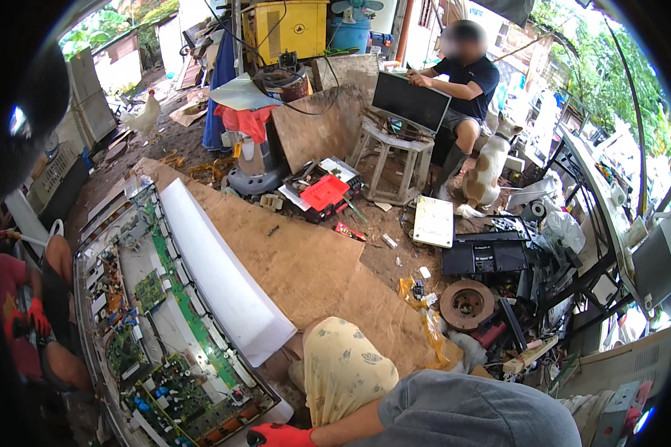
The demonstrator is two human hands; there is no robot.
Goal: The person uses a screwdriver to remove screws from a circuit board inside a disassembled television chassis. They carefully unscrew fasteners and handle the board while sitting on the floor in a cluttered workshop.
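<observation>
My right hand (282, 435), in a red glove, is at the lower edge beside the near end of an opened flat television panel (190, 357). Its fingers look closed around a small dark thing, mostly cut off by the edge. My left hand is out of view. Green circuit boards (150, 290), wiring and a long green strip lie exposed inside the panel's frame. A long white sheet (224, 272) stands along the panel's right side. My knee, in patterned cloth (347, 365), is just right of them.
Left of the panel, a co-worker's red-gloved hands (36, 319) hold something dark. A seated person (466, 82) grips a flat screen (410, 103) on a wooden stool (395, 160). A dog (488, 167), plywood (276, 253), a rusty disc (467, 303) and scrap lie around.
</observation>
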